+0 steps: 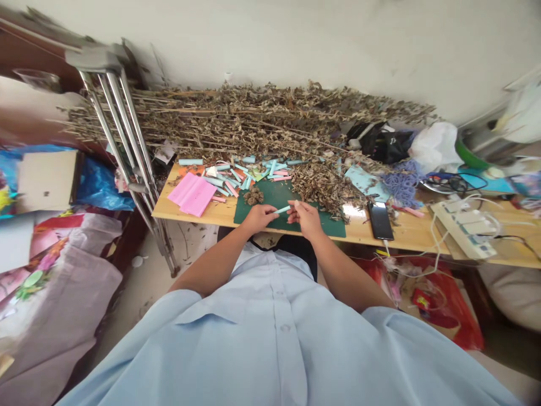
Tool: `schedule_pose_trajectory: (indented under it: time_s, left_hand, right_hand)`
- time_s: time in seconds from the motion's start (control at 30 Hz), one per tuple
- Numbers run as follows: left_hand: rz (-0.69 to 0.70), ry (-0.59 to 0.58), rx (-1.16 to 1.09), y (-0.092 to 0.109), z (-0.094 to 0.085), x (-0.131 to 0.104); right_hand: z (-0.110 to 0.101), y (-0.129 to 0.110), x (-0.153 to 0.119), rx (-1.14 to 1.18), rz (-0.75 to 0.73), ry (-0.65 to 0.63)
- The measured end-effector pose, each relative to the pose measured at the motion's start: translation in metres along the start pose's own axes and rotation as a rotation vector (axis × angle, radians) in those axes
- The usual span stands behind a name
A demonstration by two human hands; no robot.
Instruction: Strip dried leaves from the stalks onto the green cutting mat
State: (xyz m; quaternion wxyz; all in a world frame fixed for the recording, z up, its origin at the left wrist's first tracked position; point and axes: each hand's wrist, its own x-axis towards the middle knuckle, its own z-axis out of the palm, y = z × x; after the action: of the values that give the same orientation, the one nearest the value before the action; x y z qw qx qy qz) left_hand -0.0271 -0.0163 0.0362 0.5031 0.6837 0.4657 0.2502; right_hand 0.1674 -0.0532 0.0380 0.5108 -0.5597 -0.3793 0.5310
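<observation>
Between my two hands is a thin light-blue paper roll [283, 210], held nearly level above the front of a green cutting mat [274, 192]. My left hand [258, 219] pinches its left end between thumb and fingers. The fingers of my right hand [307, 217] are closed at its other end. A small clump of dried leaves [253, 196] lies on the mat just beyond my left hand. Past my right hand a bigger heap of crumbled dry leaves [323, 186] spreads over the mat. Several blue and pink paper rolls [226, 179] are scattered behind the mat, left of the heap.
Pink paper sheets [192, 193] lie at the table's left. Long dried stalks [236, 118] cover the back along the wall. Metal crutches [127, 124] lean at the left corner. To the right are a phone [380, 220] on a cable, purple yarn [401, 183] and a power strip [462, 228].
</observation>
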Motion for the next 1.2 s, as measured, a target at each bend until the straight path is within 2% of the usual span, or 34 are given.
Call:
schedule_pose_trajectory:
  time_s: [0.13,0.33,0.43,0.57,0.73,0.9,1.03,1.2]
  left_hand:
    - [-0.011,0.004,-0.019,0.002,-0.001,0.0]
    - [-0.044,0.01,0.006,0.004,-0.003,-0.005]
    - [-0.004,0.067,0.256,0.0,-0.009,-0.018]
    - [-0.015,0.15,0.582,-0.01,-0.026,-0.037]
    - [-0.084,0.191,0.71,-0.016,-0.053,-0.046]
    - [-0.123,0.244,0.716,-0.026,-0.071,-0.045]
    - [-0.161,0.294,0.677,-0.032,-0.078,-0.046]
    - [-0.181,0.282,0.659,-0.028,-0.081,-0.049]
  right_hand:
    - [0.0,0.001,0.002,-0.041,-0.024,-0.016]
    - [-0.002,0.004,0.011,-0.072,-0.042,0.081]
    - [-0.007,0.011,0.013,-0.298,-0.133,0.12]
    - [-0.006,0.018,0.018,-0.61,-0.279,0.046]
    - [0.022,0.014,0.033,-0.779,-0.397,-0.084]
    - [0.053,0.012,0.051,-0.878,-0.472,-0.19]
    - [0.065,0.016,0.058,-0.959,-0.475,-0.201]
    - [0.072,0.018,0.058,-1.083,-0.447,-0.152]
